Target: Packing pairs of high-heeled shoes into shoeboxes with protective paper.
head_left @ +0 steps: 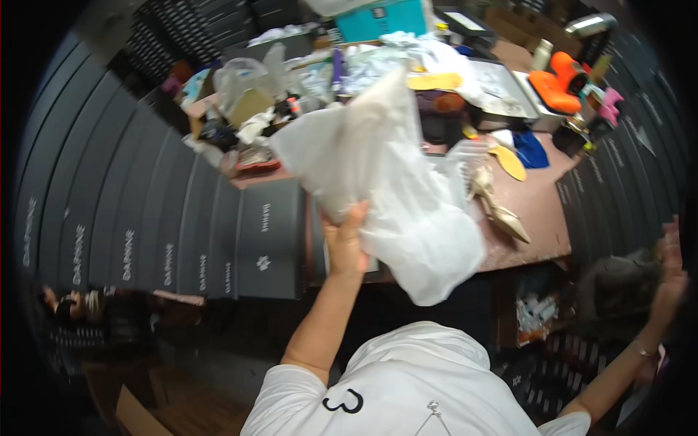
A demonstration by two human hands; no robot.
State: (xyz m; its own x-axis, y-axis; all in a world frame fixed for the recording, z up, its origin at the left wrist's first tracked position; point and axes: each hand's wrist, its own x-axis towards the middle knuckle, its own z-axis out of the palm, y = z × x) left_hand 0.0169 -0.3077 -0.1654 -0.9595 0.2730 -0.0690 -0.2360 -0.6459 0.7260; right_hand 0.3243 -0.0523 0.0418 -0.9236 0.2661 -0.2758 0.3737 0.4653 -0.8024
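My left hand [347, 243] is closed on a large crumpled piece of thin white translucent wrapping [425, 218], lifted over the table's front edge. Its upper part looks fuller, but its contents, if any, are blurred. To the right of the wrapping, a beige high-heeled shoe [502, 211] lies on the pinkish tabletop [542, 232]. A yellow insole-shaped piece [509, 163] and a blue cloth [531, 149] are just beyond the shoe. Far out at the right, my right hand [672, 254] is raised and holds nothing visible, its fingers stretched out though somewhat smeared.
Dark grey shoeboxes [269, 232] stand in a row on the left, and more boxes [618, 174] line the right. Clutter covers the table's back: a teal box [382, 22], an orange tool-like object [556, 87], an open box [502, 91] and loose wrapping.
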